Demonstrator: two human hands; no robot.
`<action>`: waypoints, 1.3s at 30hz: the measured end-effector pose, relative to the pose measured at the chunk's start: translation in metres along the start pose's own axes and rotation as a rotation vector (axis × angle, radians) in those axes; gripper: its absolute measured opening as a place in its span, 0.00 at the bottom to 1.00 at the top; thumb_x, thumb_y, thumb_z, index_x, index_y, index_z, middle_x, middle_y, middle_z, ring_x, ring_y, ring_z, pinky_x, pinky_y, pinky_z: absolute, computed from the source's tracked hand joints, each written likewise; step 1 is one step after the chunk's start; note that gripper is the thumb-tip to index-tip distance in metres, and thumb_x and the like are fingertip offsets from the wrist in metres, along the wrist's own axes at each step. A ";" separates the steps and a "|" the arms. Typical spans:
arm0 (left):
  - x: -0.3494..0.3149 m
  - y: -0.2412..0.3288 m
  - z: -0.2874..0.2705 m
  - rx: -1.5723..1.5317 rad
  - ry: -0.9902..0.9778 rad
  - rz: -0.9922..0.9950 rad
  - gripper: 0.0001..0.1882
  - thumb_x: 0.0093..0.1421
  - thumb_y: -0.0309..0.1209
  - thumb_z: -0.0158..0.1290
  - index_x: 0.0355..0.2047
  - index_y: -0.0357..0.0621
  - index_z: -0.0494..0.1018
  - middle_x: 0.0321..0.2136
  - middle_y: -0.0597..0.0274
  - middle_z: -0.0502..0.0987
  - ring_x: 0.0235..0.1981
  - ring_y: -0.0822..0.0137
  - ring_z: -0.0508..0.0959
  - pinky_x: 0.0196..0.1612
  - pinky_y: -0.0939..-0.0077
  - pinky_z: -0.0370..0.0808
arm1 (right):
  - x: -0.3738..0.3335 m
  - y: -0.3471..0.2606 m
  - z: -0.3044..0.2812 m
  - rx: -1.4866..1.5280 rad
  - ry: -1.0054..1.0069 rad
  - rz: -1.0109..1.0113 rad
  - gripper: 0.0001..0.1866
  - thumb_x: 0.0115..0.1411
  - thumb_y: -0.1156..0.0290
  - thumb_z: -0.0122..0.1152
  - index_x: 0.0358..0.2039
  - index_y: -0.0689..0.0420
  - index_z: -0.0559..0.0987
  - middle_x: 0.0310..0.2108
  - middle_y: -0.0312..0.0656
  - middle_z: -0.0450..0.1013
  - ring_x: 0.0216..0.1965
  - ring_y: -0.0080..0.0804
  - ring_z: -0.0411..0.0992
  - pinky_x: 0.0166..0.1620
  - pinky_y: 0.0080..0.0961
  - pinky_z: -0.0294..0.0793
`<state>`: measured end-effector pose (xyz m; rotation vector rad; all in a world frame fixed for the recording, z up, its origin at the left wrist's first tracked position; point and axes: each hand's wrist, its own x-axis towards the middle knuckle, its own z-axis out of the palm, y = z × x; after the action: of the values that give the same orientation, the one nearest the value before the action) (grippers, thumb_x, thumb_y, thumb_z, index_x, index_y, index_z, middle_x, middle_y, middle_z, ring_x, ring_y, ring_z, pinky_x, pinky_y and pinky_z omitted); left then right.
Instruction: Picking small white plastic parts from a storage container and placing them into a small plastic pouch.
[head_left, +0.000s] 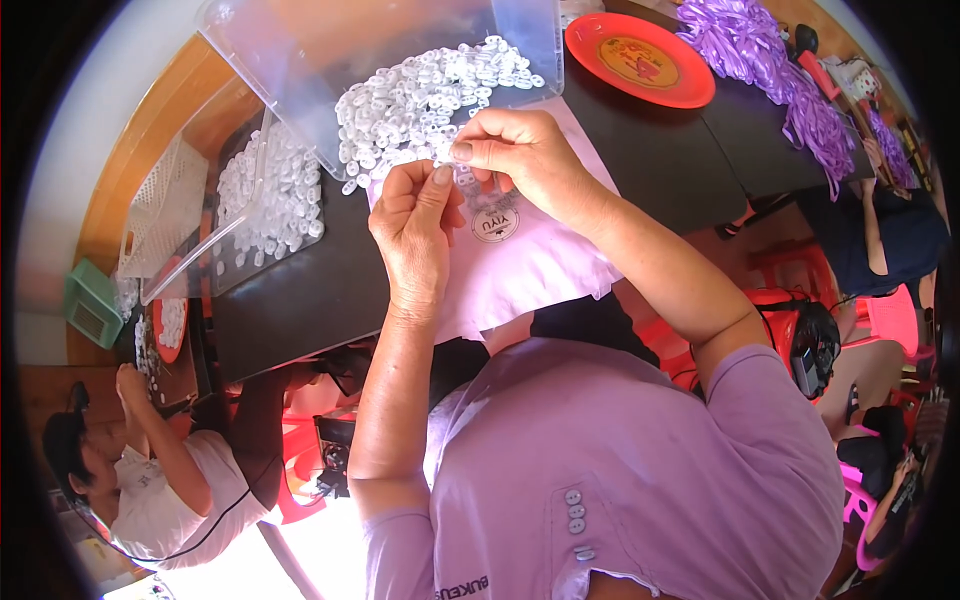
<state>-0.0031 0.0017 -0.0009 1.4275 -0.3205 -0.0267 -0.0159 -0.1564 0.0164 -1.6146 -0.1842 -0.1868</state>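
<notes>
I am pinching tiny white ring [462, 178] with left hand [415, 225] and right hand [520, 150], both fingers closing on it, beside clear bin [300, 60] edge, over pink cloth [530, 260].

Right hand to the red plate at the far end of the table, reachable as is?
Probably yes. The right hand is pinching a small white ring with the left hand, so it is busy. The dark tabletop between it and the red plate looks bare, with nothing in the way.

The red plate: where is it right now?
In the head view the red plate sits upper right on the dark table, between the clear bin and the purple ribbons.
</notes>
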 end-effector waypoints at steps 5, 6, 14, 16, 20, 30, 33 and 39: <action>-0.001 0.001 -0.001 0.010 0.001 -0.003 0.07 0.64 0.30 0.53 0.33 0.38 0.73 0.21 0.66 0.74 0.18 0.80 0.69 0.18 0.87 0.63 | 0.000 0.002 0.003 -0.046 0.005 -0.033 0.08 0.62 0.67 0.60 0.32 0.59 0.79 0.20 0.30 0.69 0.22 0.15 0.68 0.24 0.13 0.64; -0.001 0.002 -0.001 0.020 -0.005 -0.009 0.07 0.64 0.29 0.53 0.32 0.38 0.72 0.21 0.66 0.74 0.18 0.80 0.69 0.19 0.86 0.63 | 0.000 0.004 0.002 -0.077 0.013 -0.049 0.08 0.62 0.67 0.60 0.31 0.59 0.79 0.20 0.30 0.69 0.22 0.15 0.67 0.24 0.13 0.64; 0.000 -0.003 -0.002 0.056 -0.037 0.032 0.07 0.64 0.28 0.51 0.32 0.36 0.73 0.20 0.65 0.73 0.16 0.79 0.68 0.17 0.85 0.61 | 0.001 0.010 0.009 -0.099 0.037 -0.043 0.07 0.62 0.70 0.60 0.30 0.60 0.78 0.19 0.29 0.67 0.22 0.13 0.64 0.24 0.14 0.66; 0.001 -0.003 -0.002 0.041 -0.025 0.005 0.07 0.64 0.28 0.51 0.32 0.35 0.73 0.19 0.66 0.72 0.16 0.79 0.67 0.16 0.85 0.60 | 0.001 0.011 0.010 -0.101 0.024 -0.058 0.08 0.62 0.70 0.60 0.29 0.61 0.77 0.19 0.29 0.67 0.22 0.12 0.64 0.23 0.14 0.66; 0.002 -0.004 -0.003 0.077 -0.033 0.012 0.07 0.64 0.28 0.51 0.32 0.35 0.73 0.18 0.66 0.71 0.15 0.79 0.67 0.16 0.85 0.59 | 0.000 0.011 0.008 -0.185 0.035 -0.106 0.08 0.62 0.70 0.61 0.28 0.60 0.77 0.19 0.29 0.67 0.21 0.13 0.64 0.23 0.14 0.65; 0.001 0.002 -0.001 -0.031 -0.035 -0.068 0.08 0.64 0.29 0.51 0.34 0.34 0.72 0.20 0.64 0.73 0.16 0.76 0.69 0.17 0.84 0.61 | -0.001 0.002 0.003 0.007 0.017 0.032 0.11 0.64 0.65 0.58 0.31 0.59 0.78 0.17 0.30 0.66 0.20 0.16 0.66 0.23 0.14 0.62; 0.000 0.002 -0.002 -0.037 -0.037 -0.070 0.08 0.64 0.28 0.51 0.34 0.34 0.72 0.21 0.63 0.73 0.16 0.76 0.69 0.17 0.84 0.61 | 0.000 0.004 0.003 -0.043 0.012 0.018 0.10 0.64 0.66 0.58 0.31 0.59 0.78 0.18 0.30 0.66 0.20 0.16 0.66 0.24 0.14 0.62; 0.000 -0.002 -0.003 0.005 -0.043 -0.034 0.08 0.64 0.28 0.51 0.33 0.34 0.72 0.20 0.64 0.73 0.16 0.77 0.69 0.17 0.84 0.61 | 0.001 0.010 0.003 -0.145 0.011 -0.057 0.09 0.64 0.67 0.58 0.32 0.61 0.78 0.19 0.30 0.66 0.22 0.14 0.65 0.25 0.15 0.65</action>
<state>-0.0018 0.0047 -0.0028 1.4387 -0.3317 -0.0848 -0.0130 -0.1535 0.0069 -1.7531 -0.2116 -0.2578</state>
